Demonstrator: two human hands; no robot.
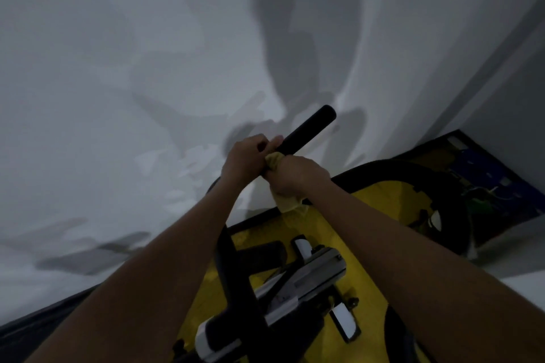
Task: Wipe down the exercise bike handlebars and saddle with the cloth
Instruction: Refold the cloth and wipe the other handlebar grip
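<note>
A black handlebar grip (309, 130) of the exercise bike points up and to the right, in front of a pale wall. My left hand (246, 158) grips the bar just below the bare end. My right hand (292, 175) grips the bar lower down, with a yellowish cloth (287, 200) wrapped round the bar inside its fist. One end of the cloth shows between the two hands and the other hangs below my right hand. The saddle is not in view.
Below my arms lie the bike's yellow body (380, 203), black frame tubes (233, 271) and a grey metal clamp (306, 283). A dark board (483, 180) leans at the right by the wall corner. The pale wall (118, 68) stands close behind the handlebar.
</note>
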